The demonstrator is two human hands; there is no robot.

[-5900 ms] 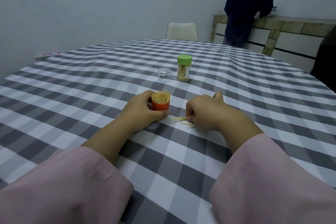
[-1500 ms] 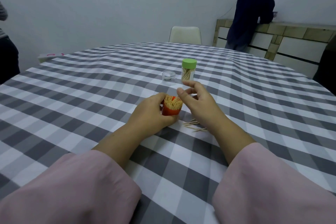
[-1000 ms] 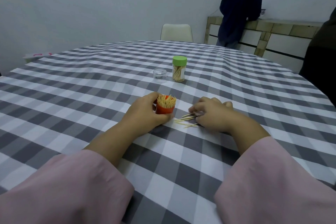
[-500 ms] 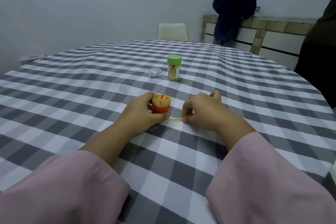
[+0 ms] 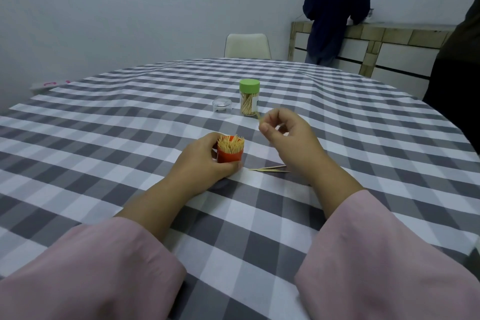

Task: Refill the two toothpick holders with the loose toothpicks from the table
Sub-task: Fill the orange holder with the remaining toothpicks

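Surface point(image 5: 78, 153): was round, under a grey-and-white checked cloth.
Pink-marked object point(image 5: 49, 84): lay at the far left edge; too small to identify.
Left hand point(image 5: 201, 163): rested on the cloth, its fingers point(image 5: 207, 139) curled closed around the orange holder.
Orange holder point(image 5: 230, 154): stood upright and uncapped in that grip, packed with toothpicks whose tips showed above its rim.
Clear cap point(image 5: 222, 109): sat on the cloth beyond the orange holder, just left of the green-lidded holder.
Green-lidded holder point(image 5: 249, 101): stood upright with its lid on, toothpicks visible through the clear wall, well apart from the left hand.
Loose toothpicks point(image 5: 270, 169): a few lay flat on the cloth between the two hands, just right of the orange holder.
Right hand point(image 5: 291, 140): was raised off the cloth, thumb and forefinger pinched together on a single toothpick.
Single toothpick point(image 5: 258, 115): its end stuck up past the fingertips, near the base of the green-lidded holder.
Chair point(image 5: 247, 45): stood at the far side.
Person in dark clothing point(image 5: 335, 8): stood at a tiled counter point(image 5: 405, 34) at the back right.
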